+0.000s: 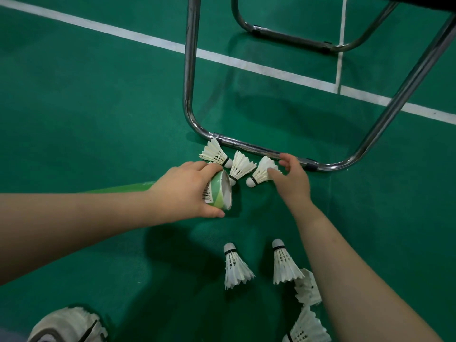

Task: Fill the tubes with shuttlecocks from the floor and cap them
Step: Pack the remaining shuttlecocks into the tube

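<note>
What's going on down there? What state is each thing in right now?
left hand: grips the tube near its mouth.
tube: uncapped, held low on its side.
right hand: pinches one shuttlecock's feathers.
pinched shuttlecock: lying on the floor, beside the chair frame.
two shuttlecocks beside it: lying loose on the floor.
two nearer shuttlecocks: lying loose, corks pointing away.

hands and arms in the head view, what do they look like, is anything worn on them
Nothing worn shows. The left hand and right hand have no gloves, and no ring, watch or wristband can be seen. The left forearm and right forearm are uncovered right out to the frame edges, with no sleeve in view. The fingers look short and rounded.
</note>
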`<action>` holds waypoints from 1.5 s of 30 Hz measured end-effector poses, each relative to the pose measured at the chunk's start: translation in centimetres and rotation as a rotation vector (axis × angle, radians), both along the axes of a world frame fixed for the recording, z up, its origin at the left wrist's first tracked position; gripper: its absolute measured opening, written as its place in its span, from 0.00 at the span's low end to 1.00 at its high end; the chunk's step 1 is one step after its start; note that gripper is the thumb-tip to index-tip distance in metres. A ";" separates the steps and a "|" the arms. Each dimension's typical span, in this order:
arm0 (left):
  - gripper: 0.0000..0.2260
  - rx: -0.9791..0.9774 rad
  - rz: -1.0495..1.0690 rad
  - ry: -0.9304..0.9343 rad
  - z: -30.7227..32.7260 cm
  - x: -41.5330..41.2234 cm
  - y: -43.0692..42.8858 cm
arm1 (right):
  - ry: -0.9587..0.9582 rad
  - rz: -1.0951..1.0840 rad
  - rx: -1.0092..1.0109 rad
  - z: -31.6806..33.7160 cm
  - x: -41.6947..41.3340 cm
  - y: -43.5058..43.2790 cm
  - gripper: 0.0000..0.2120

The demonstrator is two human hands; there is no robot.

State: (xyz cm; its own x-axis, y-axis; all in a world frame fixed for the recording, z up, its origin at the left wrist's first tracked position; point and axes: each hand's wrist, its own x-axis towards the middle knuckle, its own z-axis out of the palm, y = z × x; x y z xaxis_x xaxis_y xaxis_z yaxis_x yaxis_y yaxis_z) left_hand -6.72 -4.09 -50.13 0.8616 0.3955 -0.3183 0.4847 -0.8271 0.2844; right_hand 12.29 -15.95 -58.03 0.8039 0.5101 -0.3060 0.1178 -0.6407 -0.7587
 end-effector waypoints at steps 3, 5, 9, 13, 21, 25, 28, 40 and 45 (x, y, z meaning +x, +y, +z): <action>0.40 -0.009 0.002 -0.008 -0.2 -0.1 0.1 | 0.021 0.093 -0.127 -1.2 0.5 0.2 0.29; 0.41 -0.003 0.001 -0.009 -0.4 -0.1 0.1 | 0.067 0.104 -0.155 -1.7 0.3 0.4 0.29; 0.41 0.002 0.007 -0.021 -0.4 0.0 0.3 | 0.054 0.087 -0.230 -2.3 -0.7 0.1 0.16; 0.41 0.004 0.016 -0.027 -0.3 0.0 0.3 | 0.007 0.012 -0.088 -1.8 -1.4 -0.3 0.13; 0.40 0.014 0.060 -0.094 0.9 -0.1 1.0 | 0.114 -0.163 0.595 3.0 -3.7 -0.3 0.04; 0.39 0.009 0.063 -0.118 1.3 -0.3 1.0 | 0.152 -0.027 0.651 4.8 -6.0 0.2 0.03; 0.40 0.023 0.054 -0.114 1.4 -0.5 0.7 | 0.212 0.137 0.632 5.1 -7.4 0.5 0.04; 0.34 0.016 -0.003 -0.140 2.2 -1.2 0.2 | 0.556 0.792 0.193 7.4 -8.9 1.6 0.15; 0.26 0.025 -0.076 -0.106 1.4 -1.4 0.0 | 0.643 0.950 0.165 7.7 -9.3 2.3 0.08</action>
State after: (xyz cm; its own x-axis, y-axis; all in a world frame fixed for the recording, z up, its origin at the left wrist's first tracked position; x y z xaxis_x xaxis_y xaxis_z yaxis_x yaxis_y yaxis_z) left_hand -8.12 -4.11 -48.78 0.9176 0.3344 -0.2150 0.3889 -0.8676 0.3099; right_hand 2.95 -13.70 -50.28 -0.2043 0.8968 -0.3925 0.0604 -0.3886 -0.9194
